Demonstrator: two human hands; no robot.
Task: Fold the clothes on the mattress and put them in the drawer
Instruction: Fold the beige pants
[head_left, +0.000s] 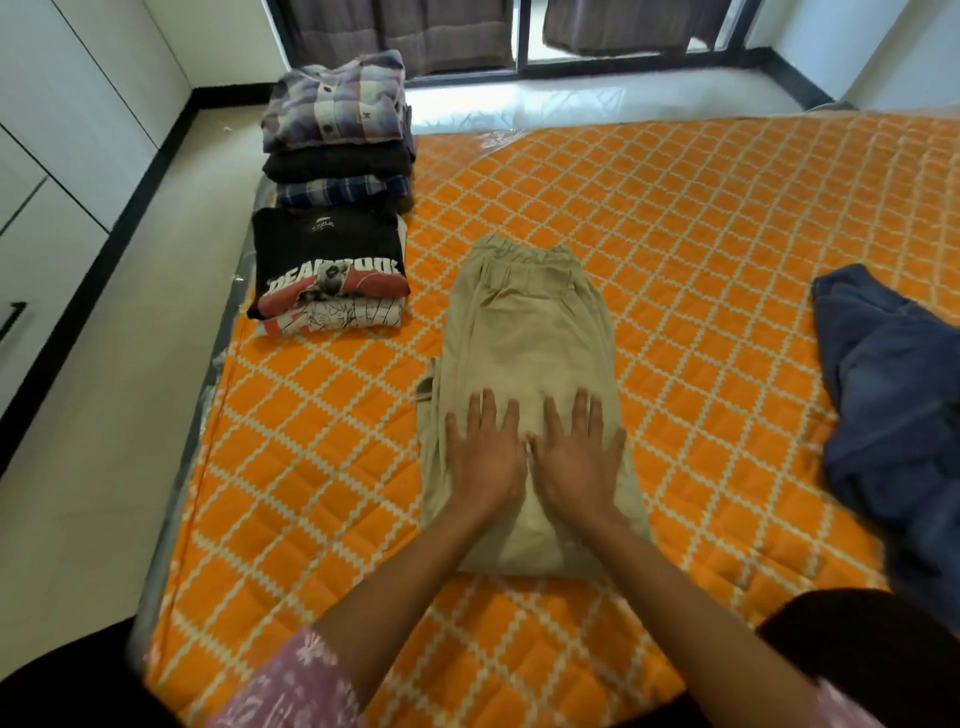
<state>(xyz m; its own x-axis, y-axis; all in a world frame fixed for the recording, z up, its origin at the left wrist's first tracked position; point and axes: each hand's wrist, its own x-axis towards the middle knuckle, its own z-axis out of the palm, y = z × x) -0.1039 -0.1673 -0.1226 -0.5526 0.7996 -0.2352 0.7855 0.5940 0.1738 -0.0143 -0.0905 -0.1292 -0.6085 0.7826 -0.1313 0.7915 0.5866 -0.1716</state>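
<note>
Beige trousers (524, 332) lie folded lengthwise at the centre of the frame on the orange checked mattress (701, 218), waistband away from the person. The left hand (485, 454) and right hand (579, 457) rest side by side, flat with fingers straight and spread, on their lower half. Two stacks of folded shirts (332, 197) sit upper left; crumpled blue jeans (893, 395) lie at the right edge.

Pink floral-print short sleeves (291, 686) on both arms; forearms bare; hands bare, no rings or watch visible.
</note>
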